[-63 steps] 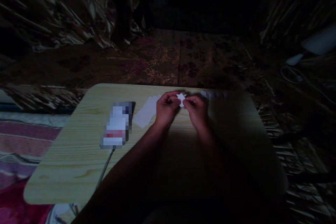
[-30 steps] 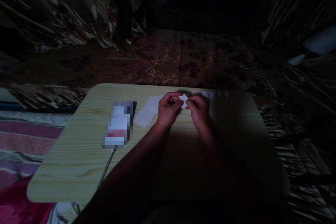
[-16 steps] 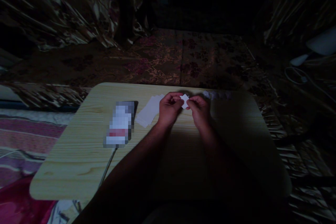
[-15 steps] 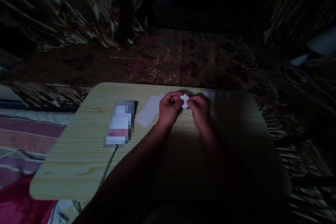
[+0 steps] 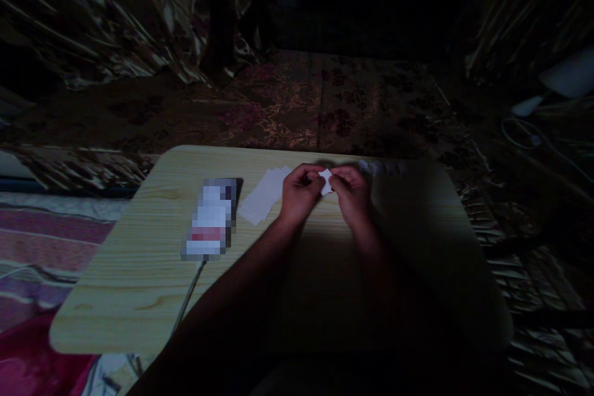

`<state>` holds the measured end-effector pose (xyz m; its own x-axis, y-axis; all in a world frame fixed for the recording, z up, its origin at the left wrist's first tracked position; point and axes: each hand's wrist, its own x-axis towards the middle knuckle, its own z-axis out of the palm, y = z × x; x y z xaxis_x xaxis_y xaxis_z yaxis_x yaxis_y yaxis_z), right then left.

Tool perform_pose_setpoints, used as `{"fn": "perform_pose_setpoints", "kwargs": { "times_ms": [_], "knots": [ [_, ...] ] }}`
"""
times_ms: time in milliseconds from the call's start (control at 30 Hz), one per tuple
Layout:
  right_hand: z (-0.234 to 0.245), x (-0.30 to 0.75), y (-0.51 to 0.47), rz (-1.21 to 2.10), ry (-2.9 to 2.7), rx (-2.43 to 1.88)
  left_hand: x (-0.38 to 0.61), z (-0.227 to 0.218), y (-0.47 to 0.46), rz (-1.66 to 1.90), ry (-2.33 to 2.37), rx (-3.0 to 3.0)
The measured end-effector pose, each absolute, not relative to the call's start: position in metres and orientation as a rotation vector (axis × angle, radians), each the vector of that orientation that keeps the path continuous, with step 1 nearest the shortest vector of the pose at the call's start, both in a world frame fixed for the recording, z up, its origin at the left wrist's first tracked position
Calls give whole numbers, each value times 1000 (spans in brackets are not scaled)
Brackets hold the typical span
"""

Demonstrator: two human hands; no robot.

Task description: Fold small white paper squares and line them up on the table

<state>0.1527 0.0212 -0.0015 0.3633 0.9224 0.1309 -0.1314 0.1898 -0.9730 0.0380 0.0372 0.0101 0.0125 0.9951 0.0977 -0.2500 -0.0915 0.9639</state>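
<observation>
A small folded piece of white paper (image 5: 325,182) is pinched between my two hands above the far middle of the wooden table (image 5: 120,272). My left hand (image 5: 301,190) grips its left side with thumb and fingers. On the right side, my right hand (image 5: 351,190) holds it the same way. Left of my left hand lies a fanned stack of white paper sheets (image 5: 264,197), partly covered by that hand. Beyond my right hand, several small pale folded pieces (image 5: 383,167) sit in a row near the table's far edge, dim in shadow.
A phone-like device (image 5: 210,219), blurred out, lies on the left of the table with a cable (image 5: 189,297) running toward me. Patterned fabric (image 5: 297,102) covers a surface behind the table. A white lamp-like object (image 5: 568,77) and its cord are at the right.
The white paper has turned slightly and shows a narrower face between my fingers. My right fingers have closed in a little nearer to the left ones.
</observation>
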Motion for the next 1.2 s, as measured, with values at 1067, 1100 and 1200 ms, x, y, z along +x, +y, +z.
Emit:
{"fn": "perform_pose_setpoints", "kwargs": {
  "times_ms": [1067, 1100, 1200],
  "knots": [
    [-1, 156, 21, 869, -1062, -1119, 34, 7, 42, 1341, 933, 1023],
    [-1, 157, 20, 871, -1069, -1118, 34, 7, 42, 1339, 926, 1019],
    [-3, 159, 19, 897, -1079, -1101, 32, 5, 44, 1333, 892, 991]
  ]
}}
